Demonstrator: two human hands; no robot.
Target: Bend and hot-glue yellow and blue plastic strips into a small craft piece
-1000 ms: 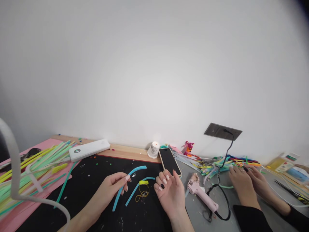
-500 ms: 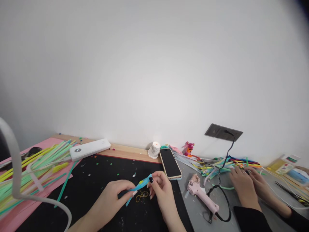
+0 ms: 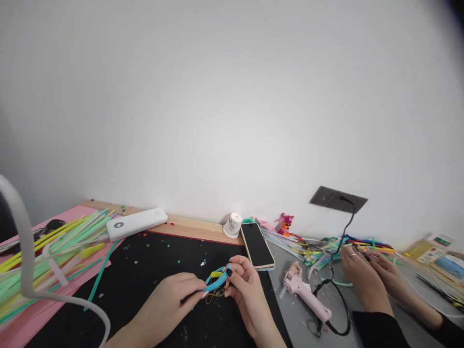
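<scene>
Over the black mat, my left hand [image 3: 176,300] pinches one end of a bent blue pipe cleaner [image 3: 216,285]. At its other end, the thumb and fingers of my right hand [image 3: 247,289] are closed on it. The blue piece forms a narrow loop between the two hands, and a small yellow piece [image 3: 216,274] shows within it. A thin yellowish curled strand [image 3: 210,297] shows just below the blue piece, close to my right fingertips. Parts of the blue piece are hidden behind my fingers.
Pipe cleaners [image 3: 68,251] and a white power bank [image 3: 137,224] lie at left. A paper cup [image 3: 232,225] and phone [image 3: 257,245] stand behind my hands. To the right are a pink glue gun [image 3: 306,295] with a black cord and another person's hands [image 3: 366,275]. A white cable [image 3: 65,300] curves at left.
The blue pipe cleaner has gone from a flatter, twisted shape to a more open loop. Its loose lower end no longer shows below my left fingers. The other person's hands have shifted slightly.
</scene>
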